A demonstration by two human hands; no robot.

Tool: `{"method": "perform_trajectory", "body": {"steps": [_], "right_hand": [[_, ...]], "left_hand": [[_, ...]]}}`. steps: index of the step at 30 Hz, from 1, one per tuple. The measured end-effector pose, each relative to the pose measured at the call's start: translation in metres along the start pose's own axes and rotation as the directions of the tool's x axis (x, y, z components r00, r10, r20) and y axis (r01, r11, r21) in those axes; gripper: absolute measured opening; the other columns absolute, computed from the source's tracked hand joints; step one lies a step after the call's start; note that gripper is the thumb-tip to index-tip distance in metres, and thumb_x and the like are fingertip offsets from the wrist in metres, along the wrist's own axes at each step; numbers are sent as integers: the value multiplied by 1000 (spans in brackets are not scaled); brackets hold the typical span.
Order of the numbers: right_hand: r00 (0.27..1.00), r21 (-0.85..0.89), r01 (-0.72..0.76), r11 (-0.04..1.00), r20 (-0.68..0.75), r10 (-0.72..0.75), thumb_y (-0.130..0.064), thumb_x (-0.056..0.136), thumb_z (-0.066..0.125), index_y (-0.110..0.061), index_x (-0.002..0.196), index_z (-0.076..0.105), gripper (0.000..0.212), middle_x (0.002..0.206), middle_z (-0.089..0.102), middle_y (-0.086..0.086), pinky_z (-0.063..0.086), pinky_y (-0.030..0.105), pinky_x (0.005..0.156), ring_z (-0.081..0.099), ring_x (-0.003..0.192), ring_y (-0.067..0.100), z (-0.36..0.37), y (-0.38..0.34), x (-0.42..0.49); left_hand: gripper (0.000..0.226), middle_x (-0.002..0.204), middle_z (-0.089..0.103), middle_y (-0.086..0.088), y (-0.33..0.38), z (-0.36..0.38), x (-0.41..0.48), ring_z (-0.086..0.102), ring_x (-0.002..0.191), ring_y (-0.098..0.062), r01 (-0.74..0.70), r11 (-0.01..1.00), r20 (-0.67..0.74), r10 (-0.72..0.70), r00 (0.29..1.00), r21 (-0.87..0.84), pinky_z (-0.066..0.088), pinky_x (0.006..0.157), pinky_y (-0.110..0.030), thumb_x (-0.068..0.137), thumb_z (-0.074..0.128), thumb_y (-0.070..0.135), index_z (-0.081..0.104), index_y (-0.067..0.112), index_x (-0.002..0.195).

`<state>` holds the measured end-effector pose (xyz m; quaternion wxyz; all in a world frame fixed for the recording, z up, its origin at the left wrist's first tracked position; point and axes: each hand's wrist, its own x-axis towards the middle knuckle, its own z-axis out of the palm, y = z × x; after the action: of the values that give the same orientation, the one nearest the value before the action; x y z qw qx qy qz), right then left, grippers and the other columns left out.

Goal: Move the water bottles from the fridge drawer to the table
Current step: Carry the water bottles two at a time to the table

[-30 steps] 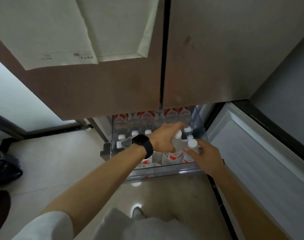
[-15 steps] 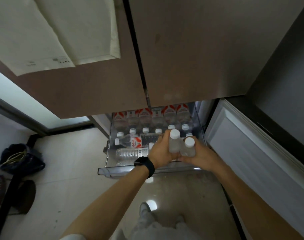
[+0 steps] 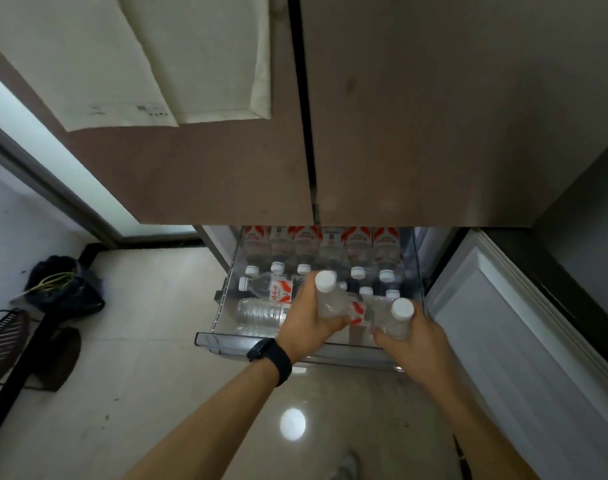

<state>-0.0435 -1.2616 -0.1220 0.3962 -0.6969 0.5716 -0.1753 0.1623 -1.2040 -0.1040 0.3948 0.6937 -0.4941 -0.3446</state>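
We are gripping the left bottle (image 3: 328, 303) in our left hand (image 3: 306, 325) and the right bottle (image 3: 397, 320) in our right hand (image 3: 411, 344), caps up, just beside each other above the front of the open drawer (image 3: 254, 344). More bottles (image 3: 358, 251) are standing and lying inside it, under the fridge doors (image 3: 434, 133).

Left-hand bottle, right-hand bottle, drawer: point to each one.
Left-hand bottle (image 3: 330, 305): head view, clear body below the cap.
Right-hand bottle (image 3: 394, 323): head view, shoulder below the cap.
Drawer (image 3: 233, 344): head view, front wall, left end.
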Motion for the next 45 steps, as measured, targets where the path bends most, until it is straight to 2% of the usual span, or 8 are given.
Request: {"method": "perform_trajectory", "body": {"steps": [4, 8, 12, 15, 24, 32, 37, 45], "right_hand": [[991, 142, 2, 990, -136, 17, -40, 69, 87, -28, 118, 58, 58, 106, 64, -3, 45, 29, 83, 61, 97, 18, -5, -23, -16], [973, 198, 128, 972, -215, -84, -40, 69, 87, -25, 121, 62, 60, 102, 64, -6, 48, 32, 85, 59, 94, 16, -1, -87, -42], [958, 244, 283, 927, -125, -259, -41, 72, 85, -29, 105, 61, 43, 87, 62, -16, 43, 23, 70, 60, 82, 10, 29, -163, -86], [907, 279, 400, 873, 15, -420, -40, 74, 84, -35, 110, 56, 47, 93, 61, -17, 44, 20, 67, 58, 82, 2, 72, -212, -143], [546, 319, 636, 703, 458, -702, -44, 72, 80, -32, 103, 56, 40, 91, 64, -13, 56, 36, 72, 62, 83, 9, 233, -298, -416], [189, 396, 714, 577, 685, -704, -44, 71, 79, -32, 93, 59, 33, 84, 66, -12, 51, 30, 68, 62, 80, 6, 335, -318, -636], [2, 432, 738, 519, 767, -642, -50, 69, 75, -33, 93, 58, 33, 82, 67, -9, 56, 31, 66, 66, 78, 8, 387, -322, -727], [-113, 429, 787, 443, 807, -580, -54, 71, 74, -33, 94, 56, 37, 83, 67, -10, 57, 36, 74, 65, 79, 8, 500, -349, -823]], "left_hand": [[66, 119, 57, 11, 15, -47, -32, 59, 110, -5, -26, 986, -231, -13, 973, -164, 56, 95, -44, 79, 84, 18, 37, 46, 117], [69, 107, 55, 32, 26, -115, -85, 60, 104, 2, -72, 979, -436, -19, 900, -192, 59, 89, -48, 78, 86, 16, 37, 54, 110], [66, 103, 55, 30, 20, -183, -175, 60, 103, -4, -60, 987, -576, -36, 816, -147, 59, 86, -50, 77, 87, 23, 37, 45, 114], [67, 106, 55, 18, 3, -224, -269, 60, 103, -15, -3, 994, -669, -70, 740, -107, 59, 84, -51, 75, 88, 26, 38, 41, 117], [70, 115, 52, 11, -51, -280, -631, 56, 108, -12, 229, 963, -901, -224, 372, -145, 55, 89, -37, 76, 86, 23, 36, 34, 124], [68, 111, 53, 7, -61, -270, -892, 59, 102, -16, 365, 889, -946, -318, 61, -276, 61, 80, -44, 73, 86, 22, 37, 41, 115], [69, 110, 51, 3, -75, -265, -991, 61, 98, -16, 419, 840, -934, -352, -64, -345, 62, 76, -37, 76, 84, 18, 34, 31, 122], [72, 110, 50, 1, -142, -309, -1089, 59, 93, -12, 431, 780, -891, -411, -192, -453, 53, 62, -12, 76, 84, 14, 32, 27, 124]]}}
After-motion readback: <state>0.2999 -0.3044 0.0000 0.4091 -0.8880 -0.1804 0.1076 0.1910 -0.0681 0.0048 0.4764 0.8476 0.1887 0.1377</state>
